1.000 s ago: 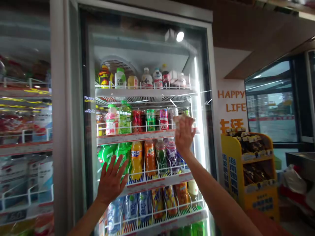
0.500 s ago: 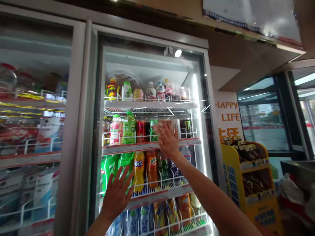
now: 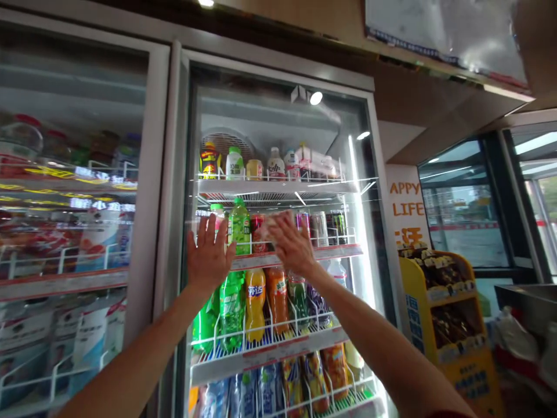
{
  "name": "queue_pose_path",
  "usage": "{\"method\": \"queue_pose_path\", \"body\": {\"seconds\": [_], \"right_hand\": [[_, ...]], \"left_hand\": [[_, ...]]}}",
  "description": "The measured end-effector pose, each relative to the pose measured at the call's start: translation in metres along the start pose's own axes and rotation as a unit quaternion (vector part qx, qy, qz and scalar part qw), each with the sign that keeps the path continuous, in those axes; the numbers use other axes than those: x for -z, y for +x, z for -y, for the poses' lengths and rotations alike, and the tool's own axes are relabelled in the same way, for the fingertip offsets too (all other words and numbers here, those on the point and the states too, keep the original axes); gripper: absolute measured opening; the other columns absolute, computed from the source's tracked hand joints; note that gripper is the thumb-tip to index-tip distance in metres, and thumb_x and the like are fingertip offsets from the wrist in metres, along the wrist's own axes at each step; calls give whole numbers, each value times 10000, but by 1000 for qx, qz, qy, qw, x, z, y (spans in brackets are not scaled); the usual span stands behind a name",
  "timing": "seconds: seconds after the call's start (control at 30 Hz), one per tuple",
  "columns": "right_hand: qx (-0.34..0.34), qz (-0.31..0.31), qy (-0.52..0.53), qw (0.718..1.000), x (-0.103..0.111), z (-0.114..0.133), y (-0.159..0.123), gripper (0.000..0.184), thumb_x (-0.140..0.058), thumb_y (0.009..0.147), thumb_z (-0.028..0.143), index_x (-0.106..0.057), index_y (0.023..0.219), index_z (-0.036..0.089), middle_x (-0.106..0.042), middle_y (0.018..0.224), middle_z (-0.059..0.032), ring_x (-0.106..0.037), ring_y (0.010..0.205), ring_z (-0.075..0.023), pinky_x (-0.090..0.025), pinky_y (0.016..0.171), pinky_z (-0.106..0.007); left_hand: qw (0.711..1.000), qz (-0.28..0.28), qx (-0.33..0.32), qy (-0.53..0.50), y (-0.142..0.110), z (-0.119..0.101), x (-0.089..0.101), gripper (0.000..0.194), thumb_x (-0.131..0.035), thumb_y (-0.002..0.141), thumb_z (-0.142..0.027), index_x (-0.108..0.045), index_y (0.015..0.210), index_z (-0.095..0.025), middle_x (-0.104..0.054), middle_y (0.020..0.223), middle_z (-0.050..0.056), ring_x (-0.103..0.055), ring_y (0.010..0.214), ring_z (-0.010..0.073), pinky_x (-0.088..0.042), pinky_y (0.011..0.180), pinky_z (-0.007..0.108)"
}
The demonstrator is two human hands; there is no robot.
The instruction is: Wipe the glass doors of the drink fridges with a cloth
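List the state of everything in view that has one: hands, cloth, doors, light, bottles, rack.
Left hand, open, fingers up, palm toward the glass
Right hand, fingers extended over the cloth
Cloth, under the right fingers
Lit cooler's door, closed
Left cooler's door, closed
Strip light, on
Green-capped bottle, upright, capped
Yellow rack, stocked
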State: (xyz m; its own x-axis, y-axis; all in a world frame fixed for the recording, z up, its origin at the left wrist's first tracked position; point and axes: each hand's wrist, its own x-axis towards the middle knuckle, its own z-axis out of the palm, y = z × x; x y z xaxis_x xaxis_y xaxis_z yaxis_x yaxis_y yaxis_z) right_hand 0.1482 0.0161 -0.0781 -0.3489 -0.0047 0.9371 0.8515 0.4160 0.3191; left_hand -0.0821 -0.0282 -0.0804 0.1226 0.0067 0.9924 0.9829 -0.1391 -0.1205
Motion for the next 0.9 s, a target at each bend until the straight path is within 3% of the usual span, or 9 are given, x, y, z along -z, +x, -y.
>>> {"method": "queue_pose_path", "body": {"seconds": [0.1,0.17,0.23,0.33,0.5,0.6,0.7,0.8,0.9], "right_hand": [[-268,-73,-32,960,5,-38,15,488,-290,888,283,-324,1370,215,-305,1460,-70,-218,1365,-232,-181,1072,-564],[-372,-97,-47,922,6,-50,30,510,-263,891,285,-298,1382,154,-274,1468,-109,-184,1373,-264,-211,1053,-581],[-320,-73,-45,943,2,-34,40,519,-267,891,288,-266,1396,167,-246,1481,-84,-138,1385,-249,-191,1080,-552],[-128,-11,-20,992,-5,19,41,568,-352,865,320,-225,1408,211,-187,1504,-35,-72,1398,-218,-135,1123,-492],[4,36,32,999,-5,59,23,672,-412,827,344,-172,1417,130,-161,1509,-82,-17,1402,-208,-115,1135,-435],[23,31,50,998,1,33,8,672,-424,829,365,-178,1415,147,-211,1496,-84,-86,1397,-186,-132,1133,-413],[-26,-11,29,999,5,-15,-8,635,-446,832,405,-244,1391,183,-264,1476,-95,-173,1380,-200,-138,1119,-460],[-138,-59,-22,988,7,-66,-19,565,-416,856,407,-303,1369,199,-261,1474,-113,-205,1369,-246,-168,1083,-525],[-190,-78,-49,977,6,-95,-24,523,-358,884,383,-321,1366,184,-261,1473,-124,-196,1371,-263,-170,1073,-539]], "left_hand": [[1000,-16,-13,-13,-6,1,-2,581,-430,868,-360,-233,1402,-238,-238,1465,102,-172,1367,255,-128,1101,516],[999,-22,-12,-22,-9,3,-2,591,-444,862,-351,-231,1402,-242,-239,1465,98,-177,1365,260,-127,1103,522],[999,-26,-15,-29,-10,6,-1,593,-454,857,-340,-236,1400,-242,-243,1464,96,-181,1363,264,-121,1105,527],[996,-52,-47,-56,-5,3,2,560,-437,865,-296,-252,1390,-244,-269,1456,87,-200,1359,248,-109,1116,510],[970,-28,-131,-201,15,-46,-3,478,-281,911,-256,-230,1377,-162,-335,1422,95,-257,1339,164,-266,1098,371],[977,1,-95,-190,21,-82,-20,500,-263,923,-341,-225,1373,-127,-345,1413,120,-254,1341,188,-241,1105,409],[989,6,-83,-122,22,-91,-32,549,-330,903,-413,-243,1369,-136,-290,1441,129,-216,1354,229,-198,1110,459],[991,28,-114,-57,32,-61,-26,513,-406,876,-413,-344,1323,-168,-290,1445,103,-207,1356,253,-211,1102,468],[999,-13,-32,-17,53,-16,-12,496,-409,869,-387,-396,1288,-123,-292,1438,134,-192,1353,299,-219,1086,511]]}}
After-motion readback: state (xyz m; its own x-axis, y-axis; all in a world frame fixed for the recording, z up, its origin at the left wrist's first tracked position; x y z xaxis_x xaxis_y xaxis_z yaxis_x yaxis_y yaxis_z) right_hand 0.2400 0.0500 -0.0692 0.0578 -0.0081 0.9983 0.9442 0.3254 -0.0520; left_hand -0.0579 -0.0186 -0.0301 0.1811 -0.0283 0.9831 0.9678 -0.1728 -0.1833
